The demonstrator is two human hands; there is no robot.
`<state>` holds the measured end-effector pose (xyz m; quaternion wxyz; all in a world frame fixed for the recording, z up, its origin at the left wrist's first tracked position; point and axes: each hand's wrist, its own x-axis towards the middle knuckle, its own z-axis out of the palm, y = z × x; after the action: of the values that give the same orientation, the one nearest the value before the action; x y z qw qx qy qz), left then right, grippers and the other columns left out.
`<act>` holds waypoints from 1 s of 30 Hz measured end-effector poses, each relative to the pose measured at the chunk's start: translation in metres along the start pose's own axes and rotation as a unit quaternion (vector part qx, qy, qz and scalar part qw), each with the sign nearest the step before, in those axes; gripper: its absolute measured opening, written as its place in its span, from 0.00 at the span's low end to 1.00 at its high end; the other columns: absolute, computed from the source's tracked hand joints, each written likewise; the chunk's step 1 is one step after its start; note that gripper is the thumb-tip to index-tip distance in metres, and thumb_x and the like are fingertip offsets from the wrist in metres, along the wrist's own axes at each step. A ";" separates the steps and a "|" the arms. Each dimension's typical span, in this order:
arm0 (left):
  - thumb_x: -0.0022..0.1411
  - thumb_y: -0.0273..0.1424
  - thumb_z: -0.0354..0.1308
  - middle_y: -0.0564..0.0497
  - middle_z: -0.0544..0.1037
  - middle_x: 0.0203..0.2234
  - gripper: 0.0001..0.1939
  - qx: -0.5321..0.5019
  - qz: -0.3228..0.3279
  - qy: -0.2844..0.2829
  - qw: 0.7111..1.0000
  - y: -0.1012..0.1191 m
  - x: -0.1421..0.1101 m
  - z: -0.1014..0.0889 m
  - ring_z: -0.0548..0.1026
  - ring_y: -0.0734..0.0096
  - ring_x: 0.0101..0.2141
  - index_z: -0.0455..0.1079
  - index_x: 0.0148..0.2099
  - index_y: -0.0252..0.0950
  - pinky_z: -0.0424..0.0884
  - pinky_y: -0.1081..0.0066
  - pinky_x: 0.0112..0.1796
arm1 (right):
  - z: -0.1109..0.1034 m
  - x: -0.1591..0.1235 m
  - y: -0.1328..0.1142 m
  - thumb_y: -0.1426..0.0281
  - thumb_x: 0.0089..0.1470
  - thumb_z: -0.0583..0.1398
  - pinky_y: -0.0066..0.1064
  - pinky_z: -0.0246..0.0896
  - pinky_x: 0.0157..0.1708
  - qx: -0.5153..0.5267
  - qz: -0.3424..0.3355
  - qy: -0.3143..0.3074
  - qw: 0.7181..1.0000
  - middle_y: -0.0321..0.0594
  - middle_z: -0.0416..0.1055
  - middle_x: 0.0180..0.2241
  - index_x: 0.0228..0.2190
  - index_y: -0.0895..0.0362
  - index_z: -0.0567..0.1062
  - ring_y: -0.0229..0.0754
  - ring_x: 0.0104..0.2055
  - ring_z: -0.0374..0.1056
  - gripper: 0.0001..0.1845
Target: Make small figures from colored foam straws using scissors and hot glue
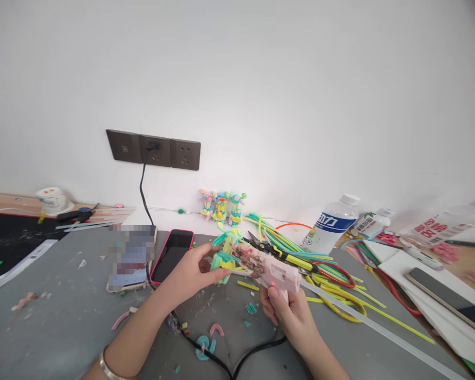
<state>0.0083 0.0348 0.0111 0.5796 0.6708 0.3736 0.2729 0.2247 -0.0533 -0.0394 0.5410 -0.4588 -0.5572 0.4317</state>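
Note:
Pinched between the thumb and fingers of my left hand point(195, 272) is a small teal and yellow fuzzy figure point(230, 244), upright over the grey mat. My right hand point(288, 312) grips the handle of a pale pink hot glue gun point(281, 274), a red light glowing near my thumb. Its stained nozzle end points left and meets the figure in view; whether they touch I cannot tell. A long translucent glue stick point(364, 317) sticks out of the gun's back. Three similar figures point(220, 208) stand against the wall behind.
Black-handled pliers point(263, 245) and bundled green and yellow stems point(342, 301) lie behind the gun. A pink-edged phone point(174, 258) is left of the figure. Bottles point(334, 224) stand right. A black cord point(206, 352) crosses the grey mat point(79, 322), among scattered fuzzy scraps.

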 end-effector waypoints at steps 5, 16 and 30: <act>0.58 0.45 0.63 0.45 0.78 0.36 0.34 -0.007 -0.018 0.005 1.000 0.001 0.000 0.000 0.76 0.60 0.35 0.66 0.61 0.33 0.75 0.67 0.33 | -0.002 0.000 0.002 0.50 0.62 0.54 0.26 0.41 0.16 -0.015 0.023 0.003 1.000 0.27 0.53 0.16 0.30 0.58 0.69 0.31 0.16 0.46 0.23; 0.57 0.46 0.63 0.46 0.80 0.33 0.32 0.001 0.006 0.017 1.000 -0.005 0.000 -0.002 0.77 0.56 0.36 0.68 0.60 0.37 0.73 0.68 0.31 | -0.001 -0.001 0.002 0.48 0.59 0.56 0.27 0.39 0.16 -0.047 0.047 0.030 0.997 0.29 0.53 0.16 0.32 0.58 0.71 0.33 0.17 0.45 0.24; 0.59 0.44 0.62 0.37 0.64 0.63 0.27 -0.048 -0.004 0.004 0.999 -0.008 0.004 -0.004 0.77 0.67 0.34 0.68 0.56 0.36 0.73 0.69 0.32 | 0.000 0.002 -0.007 0.45 0.58 0.56 0.26 0.41 0.14 0.052 0.046 -0.013 0.998 0.27 0.53 0.17 0.44 0.59 0.72 0.31 0.14 0.45 0.30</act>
<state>0.0061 0.0411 0.0034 0.6107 0.6398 0.3648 0.2909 0.2240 -0.0525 -0.0319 0.5364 -0.4499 -0.5193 0.4901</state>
